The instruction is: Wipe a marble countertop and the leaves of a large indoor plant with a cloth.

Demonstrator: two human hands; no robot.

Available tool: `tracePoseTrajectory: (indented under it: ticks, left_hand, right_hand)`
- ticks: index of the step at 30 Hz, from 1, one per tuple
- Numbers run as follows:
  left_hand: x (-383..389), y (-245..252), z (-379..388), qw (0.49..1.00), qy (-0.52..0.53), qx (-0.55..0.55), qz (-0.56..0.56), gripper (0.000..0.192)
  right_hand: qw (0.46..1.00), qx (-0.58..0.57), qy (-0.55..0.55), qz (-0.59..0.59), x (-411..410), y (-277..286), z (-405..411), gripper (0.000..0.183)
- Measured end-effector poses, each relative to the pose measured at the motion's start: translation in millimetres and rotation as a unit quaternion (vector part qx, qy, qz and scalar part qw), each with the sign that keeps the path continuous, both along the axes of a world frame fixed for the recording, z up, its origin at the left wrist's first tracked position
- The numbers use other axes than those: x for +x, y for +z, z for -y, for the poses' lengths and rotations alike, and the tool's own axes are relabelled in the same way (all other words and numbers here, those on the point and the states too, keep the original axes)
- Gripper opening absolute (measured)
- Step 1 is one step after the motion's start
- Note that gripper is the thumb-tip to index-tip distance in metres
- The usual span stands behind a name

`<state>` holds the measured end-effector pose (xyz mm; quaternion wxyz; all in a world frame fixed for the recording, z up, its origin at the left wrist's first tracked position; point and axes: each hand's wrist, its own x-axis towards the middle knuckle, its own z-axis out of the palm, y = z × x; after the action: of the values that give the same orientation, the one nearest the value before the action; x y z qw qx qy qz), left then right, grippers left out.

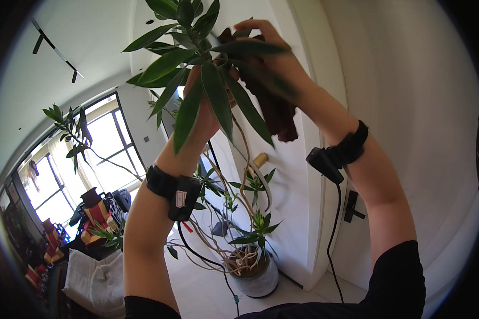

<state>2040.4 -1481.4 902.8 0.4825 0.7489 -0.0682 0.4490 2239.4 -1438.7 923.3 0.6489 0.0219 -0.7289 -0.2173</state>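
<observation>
Overhead, among the long green leaves (217,93) of a tall potted plant, both my hands are raised. My right hand (285,63) grips a dark red-brown cloth (277,113), which hangs below it and lies against the leaves. Part of that hand is covered by a blurred leaf. My left hand (207,113) is at the stem just under the leaf crown, mostly behind leaves, so its grip is hidden. A thin brown stem (242,137) runs down towards the grey round pot (259,281) on the floor.
Black devices with cables are strapped to both forearms (185,199) (327,163). A white door with a black handle (352,207) stands right, and a gold-coloured wall fixture (260,160) is behind the stems. Lower left are a light cushioned seat (94,279) and wooden chairs (95,217) before windows.
</observation>
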Motion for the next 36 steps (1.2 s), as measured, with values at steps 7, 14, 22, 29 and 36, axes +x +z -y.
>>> tracePoseTrajectory:
  ticks: [7,14,22,29,36]
  left_hand:
    - [8,7,11,0.999,-0.005,-0.036,0.005,0.048]
    - [19,5,20,0.999,-0.009,-0.043,-0.008,0.073]
    - [11,10,0,0.999,-0.004,-0.023,-0.039,0.034]
    - [38,-5,18,0.984,0.179,0.01,0.01,0.044]
    - [56,-9,1,0.969,0.21,0.029,0.128,0.03]
  right_hand:
    - [0.966,-0.255,-0.041,-0.01,47,40,-57,0.025]
    - [0.726,-0.539,0.424,0.061,27,20,25,0.059]
    - [0.782,-0.468,0.391,0.13,39,56,43,0.025]
    - [0.848,-0.241,0.443,-0.16,95,67,94,0.024]
    - [0.978,0.167,0.091,-0.088,31,33,153,0.015]
